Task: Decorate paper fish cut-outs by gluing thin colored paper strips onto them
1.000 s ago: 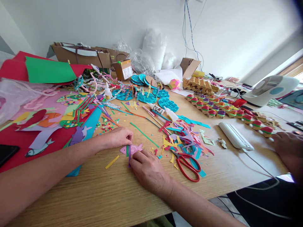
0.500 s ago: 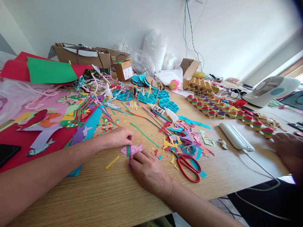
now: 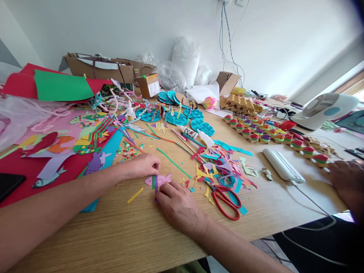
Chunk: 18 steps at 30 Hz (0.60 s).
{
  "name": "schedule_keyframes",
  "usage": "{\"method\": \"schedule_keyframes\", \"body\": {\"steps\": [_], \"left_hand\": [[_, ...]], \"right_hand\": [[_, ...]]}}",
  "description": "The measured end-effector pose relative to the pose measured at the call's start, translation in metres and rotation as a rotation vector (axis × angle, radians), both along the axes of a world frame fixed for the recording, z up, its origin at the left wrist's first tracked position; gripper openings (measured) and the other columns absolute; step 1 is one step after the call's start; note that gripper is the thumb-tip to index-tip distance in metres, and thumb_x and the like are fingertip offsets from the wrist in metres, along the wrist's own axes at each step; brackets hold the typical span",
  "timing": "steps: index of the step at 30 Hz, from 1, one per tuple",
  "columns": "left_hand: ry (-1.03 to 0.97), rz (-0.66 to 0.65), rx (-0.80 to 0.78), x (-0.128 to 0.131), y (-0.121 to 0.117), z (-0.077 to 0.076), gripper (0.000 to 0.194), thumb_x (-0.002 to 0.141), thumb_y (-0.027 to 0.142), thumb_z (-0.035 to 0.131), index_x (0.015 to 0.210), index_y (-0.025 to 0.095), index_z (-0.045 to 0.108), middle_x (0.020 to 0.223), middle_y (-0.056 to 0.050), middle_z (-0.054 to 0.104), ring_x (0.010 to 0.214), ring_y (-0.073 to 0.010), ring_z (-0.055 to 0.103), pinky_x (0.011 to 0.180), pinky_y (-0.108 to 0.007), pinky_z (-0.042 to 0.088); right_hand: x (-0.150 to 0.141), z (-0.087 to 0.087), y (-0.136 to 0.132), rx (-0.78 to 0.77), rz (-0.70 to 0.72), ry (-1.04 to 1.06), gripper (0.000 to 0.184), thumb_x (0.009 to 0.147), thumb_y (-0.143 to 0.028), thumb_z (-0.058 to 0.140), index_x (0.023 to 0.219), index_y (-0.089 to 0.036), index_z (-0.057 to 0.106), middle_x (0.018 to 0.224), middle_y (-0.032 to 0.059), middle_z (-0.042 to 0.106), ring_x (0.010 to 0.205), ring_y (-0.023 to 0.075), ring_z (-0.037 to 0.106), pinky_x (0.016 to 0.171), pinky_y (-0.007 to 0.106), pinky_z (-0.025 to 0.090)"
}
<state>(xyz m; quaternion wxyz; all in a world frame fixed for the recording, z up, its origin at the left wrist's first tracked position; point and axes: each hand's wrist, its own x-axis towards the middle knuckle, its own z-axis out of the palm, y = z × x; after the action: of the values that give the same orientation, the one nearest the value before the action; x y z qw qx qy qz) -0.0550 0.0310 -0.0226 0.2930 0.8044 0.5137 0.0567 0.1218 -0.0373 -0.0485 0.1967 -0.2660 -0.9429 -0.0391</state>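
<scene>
A pink paper fish (image 3: 164,178) lies flat on the table between my hands. Across its body run a short green strip (image 3: 153,182) and a longer purple paper strip (image 3: 156,185), whose lower end sticks out below the fish. My right hand (image 3: 180,206) is closed at the fish's lower side, its fingertips pinching the purple strip. Just above the fish, my left hand (image 3: 143,165) rests with curled fingers; what they hold, if anything, is hidden. A loose yellow strip (image 3: 135,195) lies below left of the fish, and a green strip (image 3: 174,163) above right.
Red-handled scissors (image 3: 226,201) lie right of my right hand beside colourful paper scraps (image 3: 227,167). Glue bottles (image 3: 205,138) stand farther back. A white power strip (image 3: 283,165) and another person's hand (image 3: 345,178) are at right. Paper fish cover red sheets (image 3: 22,170) at left.
Both hands and the pink fish keep the same place and pose. Only the camera view has shifted very slightly.
</scene>
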Motion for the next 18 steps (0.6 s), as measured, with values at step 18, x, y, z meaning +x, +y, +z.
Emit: {"method": "schedule_keyframes", "body": {"steps": [18], "left_hand": [[-0.008, -0.049, 0.305, -0.017, -0.037, 0.02, 0.021, 0.083, 0.016, 0.039, 0.081, 0.017, 0.06, 0.08, -0.002, 0.063, 0.077, -0.015, 0.056, 0.07, -0.024, 0.04]], "right_hand": [[0.0, 0.001, 0.0, -0.007, -0.004, -0.002, 0.016, 0.085, -0.016, 0.048, 0.071, -0.017, 0.055, 0.076, 0.0011, 0.057, 0.068, 0.0131, 0.045, 0.06, 0.025, 0.033]]}}
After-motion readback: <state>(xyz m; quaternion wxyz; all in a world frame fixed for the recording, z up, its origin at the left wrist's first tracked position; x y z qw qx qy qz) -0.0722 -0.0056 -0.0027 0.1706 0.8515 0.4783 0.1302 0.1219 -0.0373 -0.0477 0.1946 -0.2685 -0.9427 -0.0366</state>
